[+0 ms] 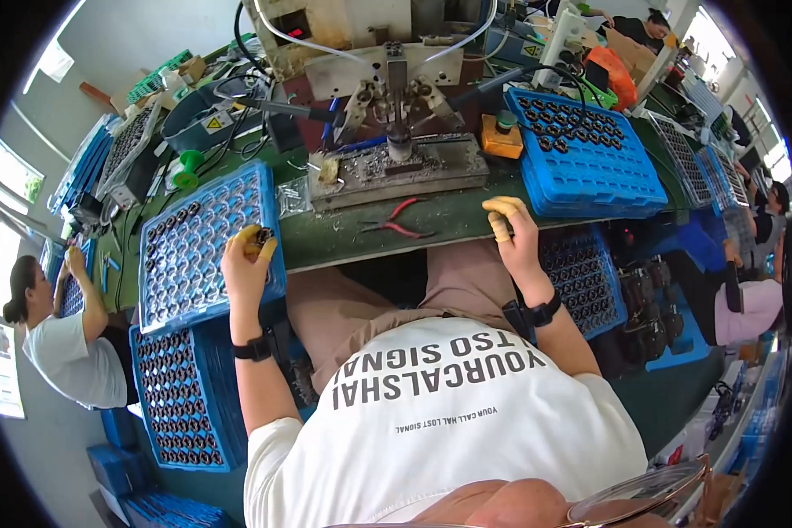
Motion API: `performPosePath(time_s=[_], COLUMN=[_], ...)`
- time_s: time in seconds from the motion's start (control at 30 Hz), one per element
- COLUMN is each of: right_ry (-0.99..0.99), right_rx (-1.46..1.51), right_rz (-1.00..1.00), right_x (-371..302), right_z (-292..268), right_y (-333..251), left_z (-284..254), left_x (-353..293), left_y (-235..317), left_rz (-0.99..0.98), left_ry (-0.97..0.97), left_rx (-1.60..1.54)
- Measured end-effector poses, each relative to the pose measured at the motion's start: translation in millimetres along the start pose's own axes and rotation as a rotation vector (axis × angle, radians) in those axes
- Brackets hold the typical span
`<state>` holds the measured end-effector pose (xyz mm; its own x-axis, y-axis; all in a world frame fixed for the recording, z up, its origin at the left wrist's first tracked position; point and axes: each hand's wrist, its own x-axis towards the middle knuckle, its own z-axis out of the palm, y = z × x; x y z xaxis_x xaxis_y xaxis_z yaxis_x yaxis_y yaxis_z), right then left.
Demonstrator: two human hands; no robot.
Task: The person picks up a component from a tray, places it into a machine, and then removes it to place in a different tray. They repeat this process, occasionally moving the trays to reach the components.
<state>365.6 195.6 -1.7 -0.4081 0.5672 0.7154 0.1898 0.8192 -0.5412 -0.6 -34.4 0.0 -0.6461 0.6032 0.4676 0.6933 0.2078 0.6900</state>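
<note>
My left hand [249, 262], with yellow finger covers, pinches a small dark ring-shaped part [265, 235]. It is over the right edge of a blue tray with clear round pockets [204, 251]; a few similar parts sit along that tray's upper left. My right hand [516, 234], also with yellow finger covers, hovers off the bench's front edge. Its fingers are bent but apart, and nothing shows between them. Between the hands, red-handled pliers [399, 219] lie on the green bench. Behind them stands a press-like machine [399, 106] with a metal base [400, 176] strewn with metal bits.
A stacked blue tray [603, 180], partly filled with dark ring parts, stands at right beside an orange button box [501, 136]. Full trays [181, 396] sit low at left, others [581, 282] low at right. A green spool [187, 169] is back left. Co-workers sit on both sides.
</note>
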Motion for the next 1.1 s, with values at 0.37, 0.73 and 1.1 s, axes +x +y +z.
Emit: performPosePath(time_s=[0.37, 0.73, 1.1], right_ry=[-0.025, -0.043, -0.023], right_rx=[-0.043, -0.142, 0.011], right_rz=[0.021, -0.007, 0.074], right_x=[-11.3, -9.6, 42.6], right_z=[14.2, 16.3, 26.9], right_y=[17.8, 14.6, -18.0], left_z=[4.3, 2.1, -12.4], left_x=[-2.3, -2.3, 1.4], left_y=[3.3, -1.1, 3.7], left_rz=[-0.035, -0.012, -0.157], left_ry=[0.027, 0.008, -0.093], left_rx=[-0.063, -0.046, -0.337])
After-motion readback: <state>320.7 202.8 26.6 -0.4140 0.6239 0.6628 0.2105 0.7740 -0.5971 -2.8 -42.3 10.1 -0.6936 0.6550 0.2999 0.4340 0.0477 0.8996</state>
